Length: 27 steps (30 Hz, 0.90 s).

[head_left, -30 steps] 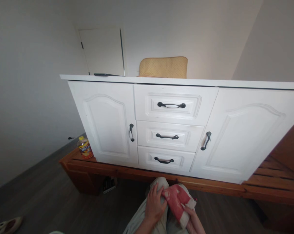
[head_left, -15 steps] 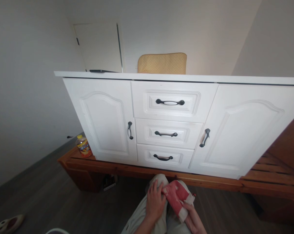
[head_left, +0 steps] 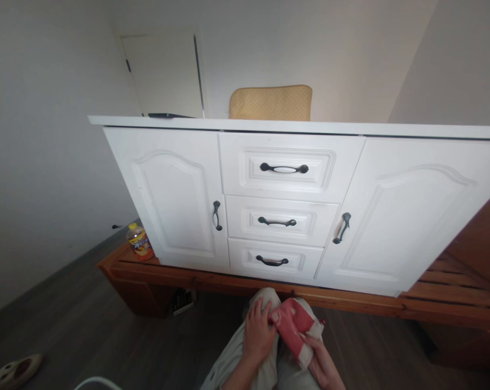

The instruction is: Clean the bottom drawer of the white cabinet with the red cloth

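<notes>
A red and white cloth lies draped over my right knee. My right hand is closed on its lower right edge, the thumb on top. My left hand rests on my left knee with its fingers stretched out. Its thumb side lies against the cloth's left corner; whether it touches the fabric firmly I cannot tell. Just beyond my knees stands a white cabinet with a column of drawers between two doors. A black handle sits on the lowest drawer, nearest to my hands.
The cabinet stands on a brown wooden bench. A bottle with a yellow cap is at the cabinet's left side. Behind the top shows a yellow chair back. A slipper and a white rim are at the lower left.
The view has shifted very slightly. Both hands and the cloth keep nearly the same place and pose.
</notes>
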{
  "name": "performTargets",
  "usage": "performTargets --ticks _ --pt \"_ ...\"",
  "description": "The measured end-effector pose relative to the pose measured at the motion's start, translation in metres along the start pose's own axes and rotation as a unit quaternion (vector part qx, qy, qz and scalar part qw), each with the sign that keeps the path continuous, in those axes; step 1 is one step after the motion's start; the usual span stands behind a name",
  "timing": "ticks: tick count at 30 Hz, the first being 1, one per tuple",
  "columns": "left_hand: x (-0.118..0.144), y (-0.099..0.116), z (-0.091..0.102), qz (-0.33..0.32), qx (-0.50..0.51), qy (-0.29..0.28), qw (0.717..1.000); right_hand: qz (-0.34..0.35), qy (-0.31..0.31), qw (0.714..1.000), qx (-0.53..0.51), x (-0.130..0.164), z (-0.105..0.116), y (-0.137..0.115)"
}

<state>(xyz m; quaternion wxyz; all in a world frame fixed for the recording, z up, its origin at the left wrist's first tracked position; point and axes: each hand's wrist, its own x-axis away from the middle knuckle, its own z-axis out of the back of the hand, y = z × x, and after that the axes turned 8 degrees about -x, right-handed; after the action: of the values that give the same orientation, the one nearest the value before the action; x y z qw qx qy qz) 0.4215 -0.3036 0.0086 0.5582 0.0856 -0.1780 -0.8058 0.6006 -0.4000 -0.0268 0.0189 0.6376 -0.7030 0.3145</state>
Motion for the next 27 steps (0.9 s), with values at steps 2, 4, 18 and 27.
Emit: performTargets --ticks 2,4,18,27 --pt "0.0 0.001 0.001 0.004 -0.004 -0.006 1.0 -0.012 -0.002 1.0 0.005 0.001 -0.002 0.0" --pt "0.001 0.001 0.002 0.006 -0.007 -0.008 1.0 -0.018 -0.002 1.0 0.006 0.001 -0.003 -0.001" --pt "-0.001 0.0 0.0 0.001 -0.005 -0.004 1.0 -0.004 -0.007 1.0 0.011 0.001 -0.001 0.0" --pt "-0.002 -0.006 0.01 -0.017 0.022 -0.035 0.999 -0.005 0.001 1.0 0.022 0.002 -0.003 0.0"
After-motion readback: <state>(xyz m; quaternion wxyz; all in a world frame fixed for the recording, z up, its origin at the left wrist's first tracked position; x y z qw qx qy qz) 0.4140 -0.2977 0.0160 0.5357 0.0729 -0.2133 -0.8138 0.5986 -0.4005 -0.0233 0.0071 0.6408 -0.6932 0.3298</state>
